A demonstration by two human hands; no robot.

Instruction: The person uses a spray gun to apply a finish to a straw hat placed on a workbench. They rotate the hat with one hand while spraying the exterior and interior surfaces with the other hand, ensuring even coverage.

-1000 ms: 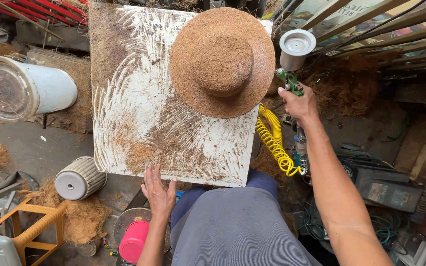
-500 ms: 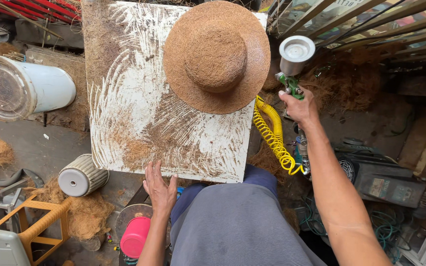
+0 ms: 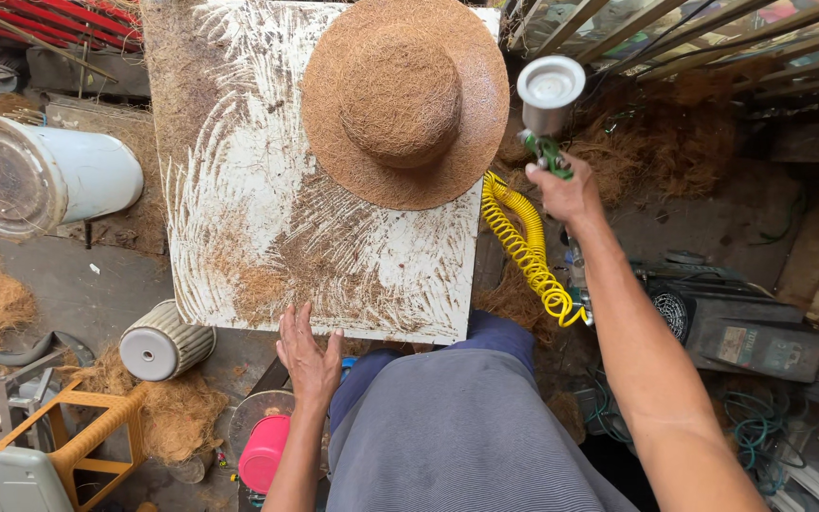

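A wide-brimmed hat of brown coconut fibre (image 3: pixel 405 100) lies on a white board (image 3: pixel 267 246) smeared with fibre and streaks. My right hand (image 3: pixel 566 190) grips a green spray gun (image 3: pixel 547 152) with a metal cup (image 3: pixel 550 90) on top, held just past the board's right edge beside the hat. A coiled yellow air hose (image 3: pixel 523 251) hangs from the gun. My left hand (image 3: pixel 308 356) rests open against the board's near edge, fingers spread.
A white bucket (image 3: pixel 40 180) lies on its side at left. A ribbed cylinder (image 3: pixel 165 343), an orange stool (image 3: pixel 78 436) and a pink cup (image 3: pixel 264 453) sit below the board. A compressor-like machine (image 3: pixel 741 322) stands at right. Loose fibre covers the ground.
My right hand with the spray gun has shifted slightly along the board's right edge. The left hand stays at the near edge.
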